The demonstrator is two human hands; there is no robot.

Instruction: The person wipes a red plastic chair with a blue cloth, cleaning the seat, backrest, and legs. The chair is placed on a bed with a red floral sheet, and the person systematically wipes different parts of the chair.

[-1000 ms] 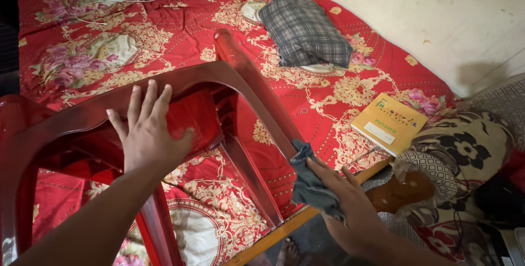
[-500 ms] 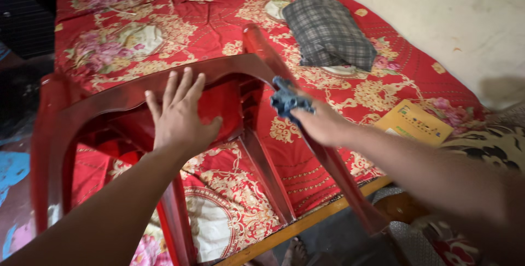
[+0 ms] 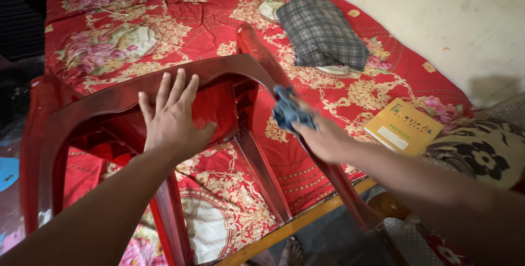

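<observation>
- bed (image 3: 164,31) under a red floral sheet fills the view, pale wall at right.
- red plastic chair (image 3: 219,74) lies tipped on the bed, glossy, hard, legs pointing toward the camera.
- left hand (image 3: 174,117) flat, fingers spread on the seat underside.
- right hand (image 3: 322,137) clutches a crumpled blue cloth (image 3: 290,112) against a leg.
- risk: slick plastic, chair may slide off the edge if pushed hard.
- checked pillow (image 3: 322,31) soft; yellow book (image 3: 403,126) flat.

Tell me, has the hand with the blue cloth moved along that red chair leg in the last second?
Yes. The right hand with the blue cloth has slid up the red chair leg, away from the wooden bed edge towards the seat.
</observation>
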